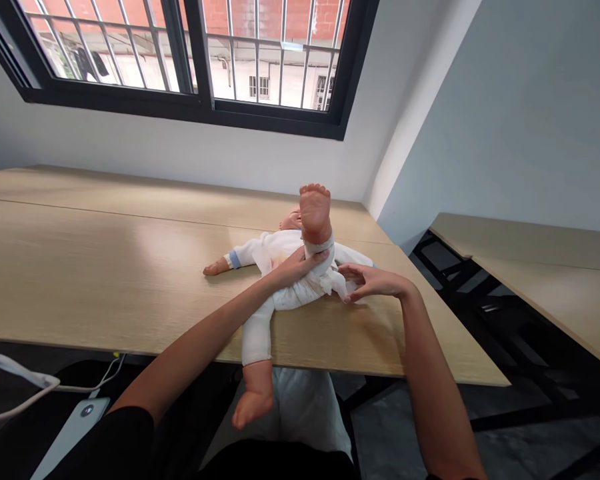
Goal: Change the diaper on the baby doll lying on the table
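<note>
A baby doll (257, 337) in white clothing lies on its back on the wooden table, one leg hanging over the front edge and the other raised with its sole toward me. My left hand (303, 263) is closed around the raised leg, just above the white diaper (300, 295). At the diaper's right side, my right hand (367, 280) curls its thumb and fingers around a loose white flap. Bunched white material hides part of those fingertips. The doll's head is mostly hidden behind the raised foot (315, 210).
The wooden table (105, 267) extends far to the left and meets the wall under a barred window (275, 60). Another table (555, 267) stands at the right, beyond a gap. A power bank (75, 433) with a white cable (25, 377) is at the lower left.
</note>
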`<control>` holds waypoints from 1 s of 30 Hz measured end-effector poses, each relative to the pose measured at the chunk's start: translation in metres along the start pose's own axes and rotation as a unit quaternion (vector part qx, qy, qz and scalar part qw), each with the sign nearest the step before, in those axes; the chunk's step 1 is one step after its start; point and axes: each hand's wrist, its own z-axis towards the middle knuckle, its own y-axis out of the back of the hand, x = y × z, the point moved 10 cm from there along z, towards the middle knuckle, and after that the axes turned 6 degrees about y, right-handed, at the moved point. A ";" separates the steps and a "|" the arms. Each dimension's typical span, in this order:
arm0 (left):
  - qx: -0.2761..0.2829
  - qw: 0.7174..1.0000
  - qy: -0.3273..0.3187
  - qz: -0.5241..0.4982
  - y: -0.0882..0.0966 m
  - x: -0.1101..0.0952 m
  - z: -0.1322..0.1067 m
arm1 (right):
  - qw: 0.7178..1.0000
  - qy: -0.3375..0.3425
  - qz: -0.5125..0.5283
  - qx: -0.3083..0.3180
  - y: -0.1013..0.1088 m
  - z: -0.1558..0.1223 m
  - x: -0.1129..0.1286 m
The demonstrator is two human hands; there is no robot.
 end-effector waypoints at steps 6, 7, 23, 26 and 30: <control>-0.004 1.000 0.008 0.014 0.002 0.000 0.000 | 0.995 0.022 -0.083 -0.049 0.003 0.006 0.002; -0.006 1.000 0.010 0.012 0.002 0.000 0.001 | 0.995 0.015 -0.063 -0.078 0.010 0.007 -0.001; 0.018 1.000 -0.009 0.015 -0.002 -0.003 -0.002 | 0.985 -0.047 0.069 0.150 -0.042 -0.022 0.019; 0.023 0.999 -0.012 0.023 -0.003 -0.007 -0.004 | 0.995 -0.024 0.099 0.002 -0.008 -0.018 0.017; 0.018 0.999 -0.015 0.044 -0.003 -0.010 -0.006 | 0.989 0.002 0.137 -0.062 0.005 -0.014 0.016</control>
